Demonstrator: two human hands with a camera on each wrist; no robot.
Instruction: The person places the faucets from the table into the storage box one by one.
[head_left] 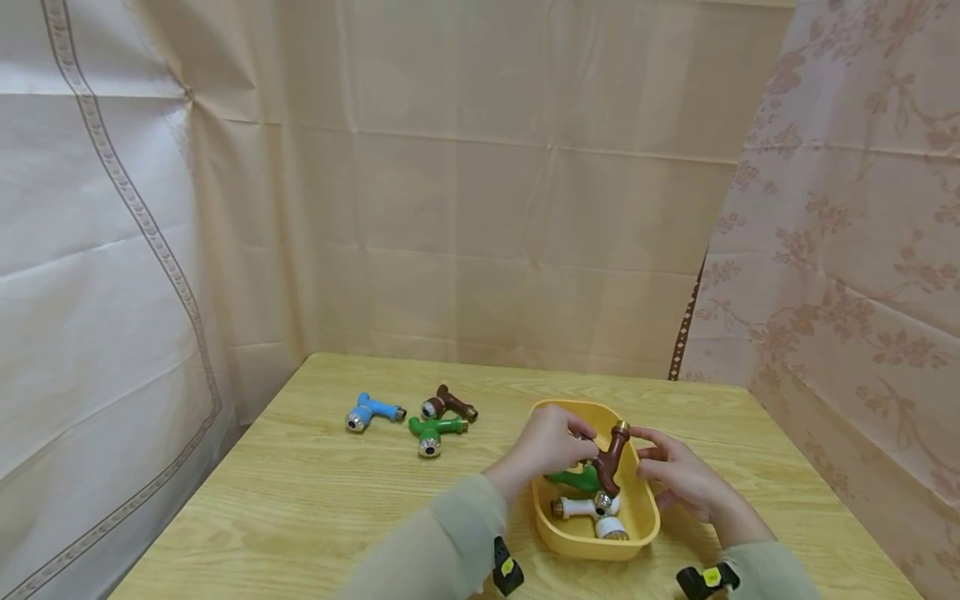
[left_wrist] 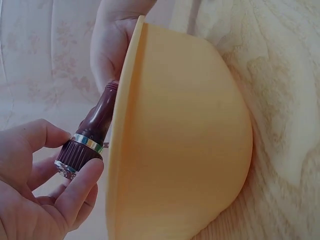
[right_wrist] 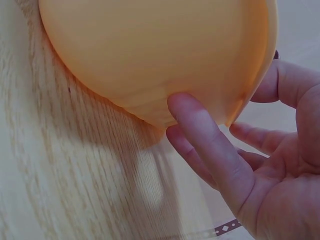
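My left hand (head_left: 553, 440) pinches a brown tap (head_left: 613, 458) over a yellow basin (head_left: 547, 533). In the left wrist view, thumb and fingers hold the tap's ribbed, silver-ringed end (left_wrist: 80, 155); its body slants along the basin rim. Inside the basin lie a green tap (head_left: 577, 478), partly hidden by the left hand, and a white tap (head_left: 581, 507) with metal ends. My right hand (head_left: 686, 479) is at the basin's right side, fingers extended against its outer wall and rim. One right fingertip reaches close to the brown tap's brass end; whether they touch, I cannot tell.
On the wooden table (head_left: 300, 500), left of the basin, a blue tap (head_left: 372, 410), another brown tap (head_left: 450, 405) and another green tap (head_left: 438, 432) lie close together. Beige curtains (head_left: 495, 208) hang behind the table, with a flowered one (head_left: 847, 275) at right.
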